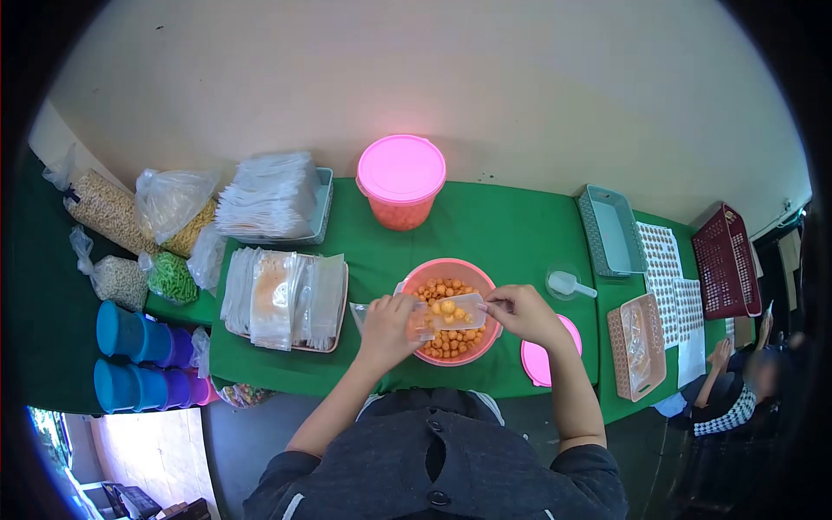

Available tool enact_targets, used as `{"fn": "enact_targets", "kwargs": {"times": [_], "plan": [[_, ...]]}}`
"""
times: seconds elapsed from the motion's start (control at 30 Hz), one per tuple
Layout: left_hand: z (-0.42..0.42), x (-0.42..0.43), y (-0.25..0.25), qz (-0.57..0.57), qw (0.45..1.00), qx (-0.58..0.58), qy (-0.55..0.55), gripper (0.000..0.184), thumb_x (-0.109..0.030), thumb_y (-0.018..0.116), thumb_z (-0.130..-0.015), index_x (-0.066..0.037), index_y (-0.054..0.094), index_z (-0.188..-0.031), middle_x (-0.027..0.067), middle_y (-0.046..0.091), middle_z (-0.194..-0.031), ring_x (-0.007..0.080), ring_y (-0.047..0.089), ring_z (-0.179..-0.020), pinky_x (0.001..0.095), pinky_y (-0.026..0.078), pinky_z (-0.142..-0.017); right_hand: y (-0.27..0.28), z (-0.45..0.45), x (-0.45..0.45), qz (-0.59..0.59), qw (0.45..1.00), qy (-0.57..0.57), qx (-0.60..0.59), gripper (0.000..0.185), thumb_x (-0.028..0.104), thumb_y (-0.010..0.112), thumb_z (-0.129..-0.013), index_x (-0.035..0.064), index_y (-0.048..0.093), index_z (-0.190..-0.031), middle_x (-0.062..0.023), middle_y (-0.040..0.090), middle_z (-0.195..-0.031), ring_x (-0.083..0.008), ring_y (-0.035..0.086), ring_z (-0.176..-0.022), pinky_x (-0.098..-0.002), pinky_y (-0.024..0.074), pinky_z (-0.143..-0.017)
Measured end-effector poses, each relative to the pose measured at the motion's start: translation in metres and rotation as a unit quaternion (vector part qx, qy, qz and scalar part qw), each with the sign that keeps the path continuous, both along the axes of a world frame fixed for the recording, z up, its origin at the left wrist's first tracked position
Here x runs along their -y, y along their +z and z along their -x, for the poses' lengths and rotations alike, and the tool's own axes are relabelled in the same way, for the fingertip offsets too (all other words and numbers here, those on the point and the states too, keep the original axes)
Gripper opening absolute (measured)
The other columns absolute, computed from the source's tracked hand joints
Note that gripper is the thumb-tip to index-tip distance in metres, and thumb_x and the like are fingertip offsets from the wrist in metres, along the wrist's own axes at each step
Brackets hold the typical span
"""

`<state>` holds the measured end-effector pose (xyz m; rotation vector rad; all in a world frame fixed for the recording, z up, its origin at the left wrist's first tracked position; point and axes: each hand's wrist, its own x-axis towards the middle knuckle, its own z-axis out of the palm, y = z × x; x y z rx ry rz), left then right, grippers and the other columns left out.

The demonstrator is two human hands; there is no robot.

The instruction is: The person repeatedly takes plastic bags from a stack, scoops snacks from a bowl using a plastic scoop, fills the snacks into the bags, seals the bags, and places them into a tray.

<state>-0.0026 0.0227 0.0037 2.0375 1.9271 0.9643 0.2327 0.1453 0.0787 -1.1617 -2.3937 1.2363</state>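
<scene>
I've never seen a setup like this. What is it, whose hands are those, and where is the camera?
There is no robot: these are a person's bare hands, and a camera worn on that person's head looks forward and down at them. On the green cloth sits a pink tub of round orange pieces. The right hand holds a clear scoop with some pieces in it; the left hand holds what looks like a clear plastic bag. Beyond the tub stands a lidded container; to its left are stacks of flat bags.
</scene>
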Motion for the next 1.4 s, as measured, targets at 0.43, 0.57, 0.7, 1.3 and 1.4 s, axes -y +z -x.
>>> {"fn": "enact_targets", "kwargs": {"times": [0.43,0.57,0.7,1.3,1.4], "plan": [[-0.038,-0.004,0.004,0.011,0.998,0.046,-0.052,0.058,-0.026,0.085,-0.058,-0.009,0.057,-0.105,0.0062,0.059,-0.099,0.0282,0.057,-0.097,0.0422,0.042,-0.085,0.069,0.03,0.042,-0.275,0.931,0.115,0.211,0.021,0.017,0.071,-0.08,0.0016,0.066,-0.094,-0.0143,0.066,-0.081,-0.0329,0.065,-0.071,-0.0435,0.0515,-0.067],[-0.036,-0.001,-0.001,-0.01,0.997,0.066,-0.03,0.056,-0.028,0.084,-0.061,-0.009,0.057,-0.106,0.0067,0.061,-0.101,0.0277,0.058,-0.098,0.0417,0.043,-0.085,0.084,0.03,0.046,-0.296,0.922,0.11,0.223,0.021,0.018,0.072,-0.08,0.0012,0.064,-0.09,-0.0144,0.065,-0.078,-0.0328,0.064,-0.068,-0.0436,0.0505,-0.066],[-0.014,-0.001,-0.006,-0.045,0.993,0.094,0.061,0.049,-0.031,0.084,-0.066,-0.008,0.06,-0.102,0.008,0.063,-0.095,0.0277,0.062,-0.091,0.0408,0.045,-0.082,0.076,0.026,0.026,-0.321,0.922,0.044,0.211,0.021,0.021,0.072,-0.079,0.0023,0.066,-0.087,-0.0143,0.065,-0.079,-0.0321,0.064,-0.071,-0.0425,0.0486,-0.068],[0.031,0.01,0.001,-0.053,0.965,0.175,0.19,0.04,-0.015,0.083,-0.065,-0.006,0.06,-0.096,0.0096,0.063,-0.09,0.0296,0.063,-0.084,0.0389,0.049,-0.076,-0.123,0.054,-0.001,0.049,0.994,0.025,0.093,0.027,0.021,0.074,-0.08,0.0012,0.074,-0.099,-0.0171,0.072,-0.082,-0.0262,0.07,-0.074,-0.0364,0.0539,-0.073],[0.031,0.007,0.001,-0.051,0.966,0.178,0.18,0.041,-0.015,0.083,-0.064,-0.006,0.06,-0.097,0.0095,0.063,-0.091,0.03,0.063,-0.085,0.0391,0.049,-0.077,-0.134,0.045,-0.006,0.083,0.995,0.03,0.051,0.029,0.022,0.074,-0.082,0.0003,0.073,-0.101,-0.0154,0.072,-0.083,-0.0216,0.069,-0.071,-0.0336,0.0529,-0.068]]}}
